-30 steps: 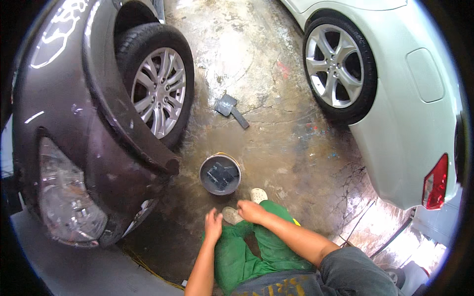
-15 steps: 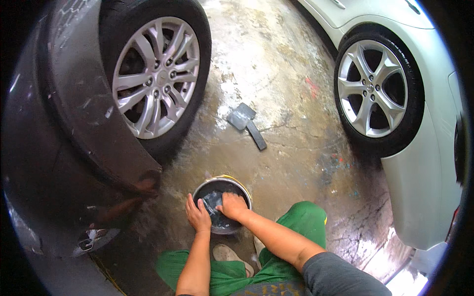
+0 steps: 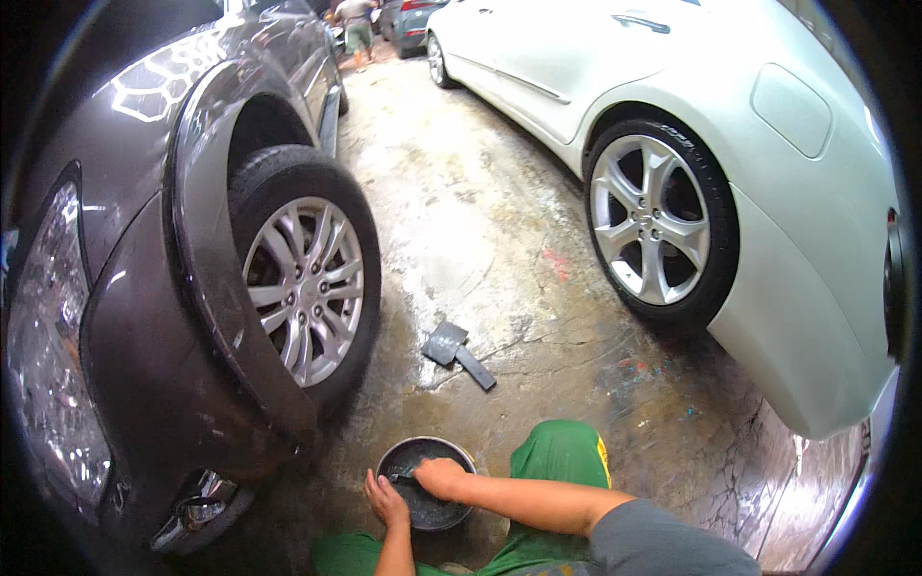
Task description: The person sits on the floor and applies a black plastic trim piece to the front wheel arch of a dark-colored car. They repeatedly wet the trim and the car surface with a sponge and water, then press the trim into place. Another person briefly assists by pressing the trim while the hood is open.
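On the floor in front of me stands a round dark bucket with a pale rim and a dark, wet-looking inside. My left hand grips its left rim, the thumb over the edge and the fingers along the outer side. Inside the bucket, my right hand is closed near the far side. Something thin and dark shows by its fingertips, too small to name. Beyond the bucket a dark tool with a square flat head and a straight handle lies on the floor.
A dark car stands close on my left, its front wheel turned outward. On the right is a white car with its wheel. A person and another car are far back. My green-clad knee is right of the bucket.
My view has tilted up, so the bucket, hands and floor tool sit lower and more of both cars shows. My right hand has shifted within the bucket; my left stays at the rim.
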